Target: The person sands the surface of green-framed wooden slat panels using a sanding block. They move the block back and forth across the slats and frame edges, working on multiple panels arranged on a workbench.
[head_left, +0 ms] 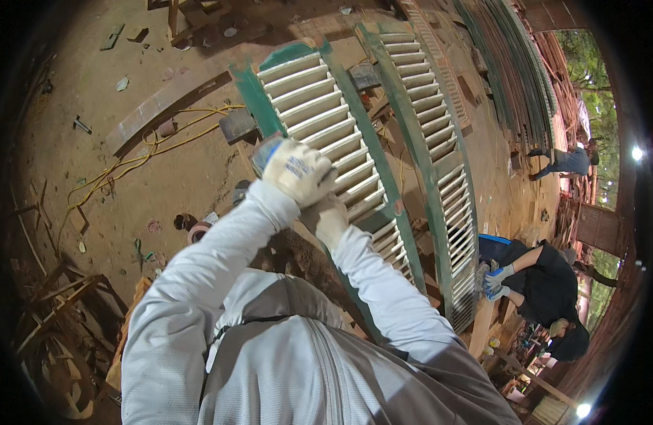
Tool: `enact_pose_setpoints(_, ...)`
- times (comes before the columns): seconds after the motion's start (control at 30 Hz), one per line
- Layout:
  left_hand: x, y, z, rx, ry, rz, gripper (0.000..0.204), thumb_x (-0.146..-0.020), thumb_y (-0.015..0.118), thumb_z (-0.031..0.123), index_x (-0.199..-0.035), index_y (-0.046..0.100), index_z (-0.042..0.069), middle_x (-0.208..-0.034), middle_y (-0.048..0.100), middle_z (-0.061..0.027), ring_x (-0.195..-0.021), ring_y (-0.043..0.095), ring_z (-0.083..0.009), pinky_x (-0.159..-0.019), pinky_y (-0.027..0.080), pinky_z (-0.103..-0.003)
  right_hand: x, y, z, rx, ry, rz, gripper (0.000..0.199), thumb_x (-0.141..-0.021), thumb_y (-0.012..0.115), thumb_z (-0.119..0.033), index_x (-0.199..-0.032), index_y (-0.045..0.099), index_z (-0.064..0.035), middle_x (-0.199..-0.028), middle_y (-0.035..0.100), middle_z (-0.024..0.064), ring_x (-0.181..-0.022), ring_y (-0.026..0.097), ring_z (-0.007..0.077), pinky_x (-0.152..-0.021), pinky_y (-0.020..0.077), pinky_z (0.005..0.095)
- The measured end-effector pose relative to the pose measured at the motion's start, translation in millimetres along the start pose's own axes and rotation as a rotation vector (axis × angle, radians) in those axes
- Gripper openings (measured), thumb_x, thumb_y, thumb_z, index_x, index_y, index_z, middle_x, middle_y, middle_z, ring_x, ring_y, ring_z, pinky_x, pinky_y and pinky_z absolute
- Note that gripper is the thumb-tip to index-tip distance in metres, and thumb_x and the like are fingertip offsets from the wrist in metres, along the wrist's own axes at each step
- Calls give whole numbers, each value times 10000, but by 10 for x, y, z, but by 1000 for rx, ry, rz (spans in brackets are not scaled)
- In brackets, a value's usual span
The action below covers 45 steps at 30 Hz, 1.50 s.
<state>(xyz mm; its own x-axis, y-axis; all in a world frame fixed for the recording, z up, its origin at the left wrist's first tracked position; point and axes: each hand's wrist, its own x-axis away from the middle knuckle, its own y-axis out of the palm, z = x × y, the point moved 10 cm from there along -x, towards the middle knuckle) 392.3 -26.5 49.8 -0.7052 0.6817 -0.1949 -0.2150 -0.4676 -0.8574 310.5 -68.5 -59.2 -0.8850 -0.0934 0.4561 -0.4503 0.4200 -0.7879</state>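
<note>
My left hand (296, 172), in a white work glove with blue print, is closed over a blurred grey-and-blue hand tool (261, 151). Most of that tool lies hidden under the glove, so its exact kind does not show. Close behind, my right hand (330, 221), also in a pale glove, has its fingers curled by the left wrist; what they grip is covered. The tool is at the left edge of a louvered shutter (352, 106) with a green frame and whitish slats. A second green louvered shutter (424, 134) lies alongside to the right.
A dark block (238, 125) sits by the near shutter's left edge. A yellow cord (153, 147) winds over the dirt floor beside a curved board (167, 103). At right a gloved co-worker (546, 283) bends at the far shutter; another person (567, 162) is farther off. Scrap wood (64, 304) lies left.
</note>
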Motion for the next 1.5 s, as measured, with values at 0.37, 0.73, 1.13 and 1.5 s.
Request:
enact_pose_setpoints(0.37,-1111,-696,-1998,-179,-71,205,233,-899,704,290,-852,717,63,-921,742,-131,-924,684,-343,-917,497,-458,-2258,-583,-654,-308,95,77,424,-930,660,-355,-1279,673,-116,-1225,741,189,-1144,699,378,-964,555,480)
enact_pose_setpoints(0.73,-806,-400,-1122,-202,-6,59,259,-908,705,316,-813,723,76,-878,740,-137,-902,691,-337,-912,471,-467,-1453,-419,-397,-451,113,222,591,-914,704,-335,-1426,563,-76,-1251,724,222,-1161,690,392,-982,542,479)
enact_pose_setpoints(1.13,388,421,1094,-46,114,-55,220,-901,692,322,-861,804,138,-872,771,-103,-851,731,-310,-893,524,-468,1304,99,492,-541,228,129,567,-870,790,-373,-1323,646,-64,-1257,720,226,-1164,689,392,-994,534,460)
enact_pose_setpoints(1.5,803,742,1898,165,327,-109,228,-868,700,341,-807,697,121,-789,699,-73,-788,704,-291,-811,524,-442,2050,827,1204,-184,173,244,408,-924,693,-452,-1210,748,-165,-1272,737,116,-1138,706,326,-965,563,438)
